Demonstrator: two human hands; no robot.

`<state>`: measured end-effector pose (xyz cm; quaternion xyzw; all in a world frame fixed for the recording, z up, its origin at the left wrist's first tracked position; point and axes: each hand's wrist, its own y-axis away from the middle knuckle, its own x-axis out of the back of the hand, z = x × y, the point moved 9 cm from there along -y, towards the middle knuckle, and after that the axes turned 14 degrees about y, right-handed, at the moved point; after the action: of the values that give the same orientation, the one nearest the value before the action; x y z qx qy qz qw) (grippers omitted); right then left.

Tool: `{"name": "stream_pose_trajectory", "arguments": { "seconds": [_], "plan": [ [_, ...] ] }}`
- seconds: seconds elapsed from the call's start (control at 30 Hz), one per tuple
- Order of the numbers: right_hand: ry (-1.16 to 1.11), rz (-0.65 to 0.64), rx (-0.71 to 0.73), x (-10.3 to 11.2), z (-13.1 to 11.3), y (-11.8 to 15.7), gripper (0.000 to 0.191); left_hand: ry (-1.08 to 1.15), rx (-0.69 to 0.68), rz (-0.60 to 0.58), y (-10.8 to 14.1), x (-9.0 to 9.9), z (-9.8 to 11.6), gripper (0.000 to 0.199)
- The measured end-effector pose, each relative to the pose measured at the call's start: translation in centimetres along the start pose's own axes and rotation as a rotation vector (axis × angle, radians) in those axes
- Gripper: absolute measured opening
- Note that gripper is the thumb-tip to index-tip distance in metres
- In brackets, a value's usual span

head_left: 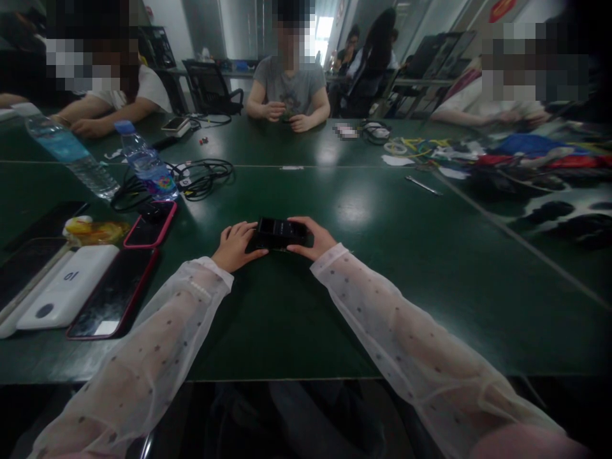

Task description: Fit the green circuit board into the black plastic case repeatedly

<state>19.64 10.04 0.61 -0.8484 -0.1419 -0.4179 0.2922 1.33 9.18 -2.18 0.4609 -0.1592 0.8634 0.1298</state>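
A small black box-shaped device (280,234), with faint light text on its dark top, rests on or just above the green table in front of me. Its right end sits between the thumb and fingers of my right hand (313,239), which is closed on it. My left hand (238,245) is closed about the left end, thumb along the near edge and fingers bent at the far side. The fingertips of that hand are partly hidden. Sheer white dotted sleeves cover both forearms.
Left on the table (296,319) are phones (117,293), a white power bank (69,287), two water bottles (148,162) and black cables (205,178). A wrench (423,185) and a cluttered pile (540,166) lie right. Several people sit around, one (289,89) straight across.
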Motion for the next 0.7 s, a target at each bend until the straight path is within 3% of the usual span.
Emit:
{"name": "stream_pose_trajectory", "arguments": {
  "seconds": [0.2, 0.7],
  "plan": [
    [0.189, -0.121, -0.005, -2.4, 1.3, 0.0, 0.067, 0.036, 0.009, 0.026, 0.1, 0.3, 0.0, 0.068],
    [0.194, -0.114, -0.012, -2.3, 1.0, 0.3, 0.066, -0.016, -0.003, -0.008, 0.0, 0.0, 0.2, 0.061]
  ]
}}
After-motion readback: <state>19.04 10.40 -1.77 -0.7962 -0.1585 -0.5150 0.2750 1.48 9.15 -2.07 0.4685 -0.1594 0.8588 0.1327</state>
